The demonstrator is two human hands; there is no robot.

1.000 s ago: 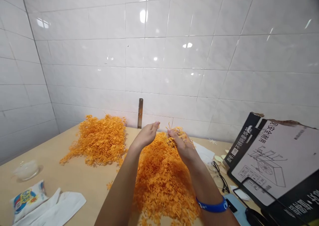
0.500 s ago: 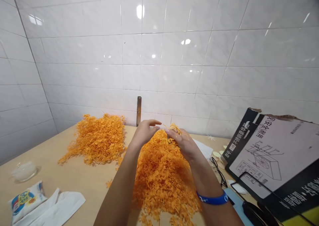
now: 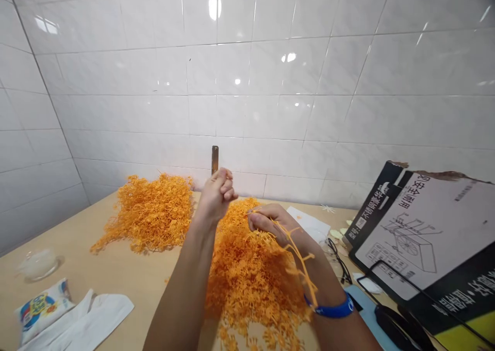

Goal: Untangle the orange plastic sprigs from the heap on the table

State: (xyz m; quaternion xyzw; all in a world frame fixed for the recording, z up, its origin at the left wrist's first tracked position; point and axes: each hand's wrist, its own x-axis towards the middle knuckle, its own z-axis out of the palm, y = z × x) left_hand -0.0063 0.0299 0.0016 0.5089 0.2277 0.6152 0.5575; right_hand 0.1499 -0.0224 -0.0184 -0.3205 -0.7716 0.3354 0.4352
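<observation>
My left hand (image 3: pixel 217 194) is raised above the pile, its fingers curled into a fist; what is inside, if anything, is hidden. My right hand (image 3: pixel 276 224) is closed with thumb and fingers pinched on a thin orange branching strand (image 3: pixel 296 248). That strand trails back over my right wrist to the blue wristband (image 3: pixel 334 310). Beneath both hands lies a large heap of small orange branching pieces (image 3: pixel 251 268), spread toward the near table edge. A second orange heap (image 3: pixel 154 214) sits farther left on the table.
At left on the wooden table (image 3: pixel 127 271) are a clear round container (image 3: pixel 38 264), a printed packet (image 3: pixel 44 307) and white tissue (image 3: pixel 98 320). On the right stand a torn printed carton (image 3: pixel 413 237), a black cable (image 3: pixel 340 263) and a white sheet (image 3: pixel 309 221). A tiled wall (image 3: pixel 247 119) closes the back.
My hands have drawn apart from nearly touching. The left has risen slightly and curled into a fist. The orange strand now trails from my right hand across its wrist.
</observation>
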